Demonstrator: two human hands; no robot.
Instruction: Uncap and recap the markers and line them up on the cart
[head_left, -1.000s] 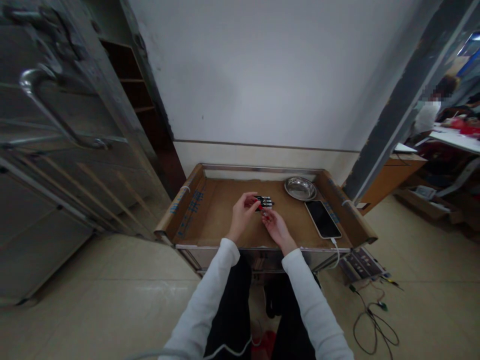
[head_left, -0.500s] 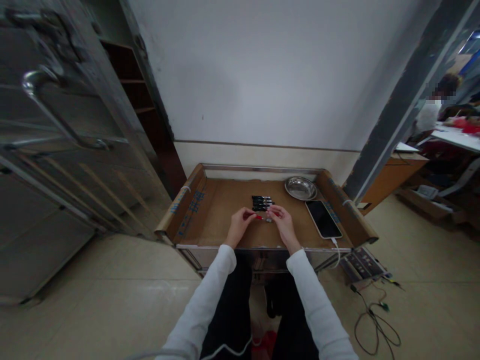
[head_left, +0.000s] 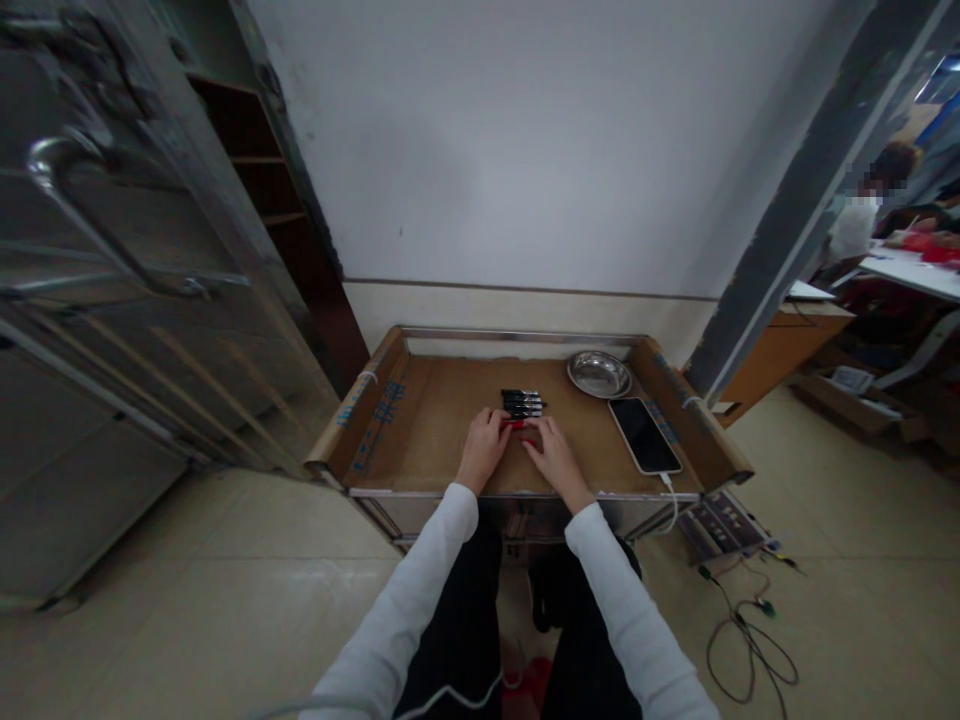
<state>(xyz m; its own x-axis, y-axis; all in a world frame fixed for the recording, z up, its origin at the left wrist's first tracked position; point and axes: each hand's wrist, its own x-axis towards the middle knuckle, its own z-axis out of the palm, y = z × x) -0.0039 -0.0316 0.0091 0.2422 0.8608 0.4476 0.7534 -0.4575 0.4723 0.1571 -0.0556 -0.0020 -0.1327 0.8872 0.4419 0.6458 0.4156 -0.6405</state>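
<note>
Several black markers with silvery parts lie side by side in a row on the cardboard-lined cart top. Just on my side of that row is a red marker, mostly covered by fingers. My left hand pinches its left end. Close by, my right hand has its fingertips closed at the marker's right end. Both hands rest low over the cardboard, and finer details of the marker are too small to make out.
A round metal dish stands at the back right. In front of it lies a phone with a white cable. Cardboard walls rise at both sides of the cart. A cable lies on the floor, and a person sits far right.
My hands have come down and closer together. The red parts, apart before with one in each hand, now show as one red piece beside the black row. The view has shifted slightly.
</note>
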